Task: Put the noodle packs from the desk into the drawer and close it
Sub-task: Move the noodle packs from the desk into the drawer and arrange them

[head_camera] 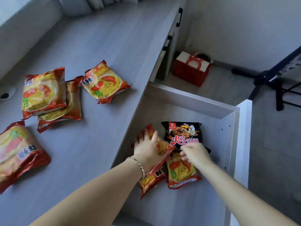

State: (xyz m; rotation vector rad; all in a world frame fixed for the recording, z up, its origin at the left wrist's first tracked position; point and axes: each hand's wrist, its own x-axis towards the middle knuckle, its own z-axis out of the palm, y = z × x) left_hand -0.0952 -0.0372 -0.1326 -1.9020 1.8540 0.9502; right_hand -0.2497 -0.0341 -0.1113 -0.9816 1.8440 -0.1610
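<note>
The drawer (211, 110) stands pulled out at the table's (105, 46) right edge, and both hands are down inside it. The left hand (147, 148), a bracelet (138, 165) at its wrist, lies spread on top of an orange pack (156, 175) that sits tilted against the drawer's left side; its fingers (154, 136) are flat and loose over the wrapper, pressing rather than gripping. The right hand (195, 154) hangs curled at the lower edge of the black pack (184, 133), fingertips pinched together where that edge meets a second orange pack (181, 172); which of the two it holds, I can't make out. The black pack lies flat toward the drawer's back, the second orange one just in front of it, both under or touching the right hand.

Four orange packs are on the table, well apart from either hand: one alone (104, 82) nearest the drawer, two stacked (44, 93) with the lower one (68, 110) jutting out, and one (17, 152) at the near left edge.

On the floor beyond the drawer sits a red bag (190, 70).
</note>
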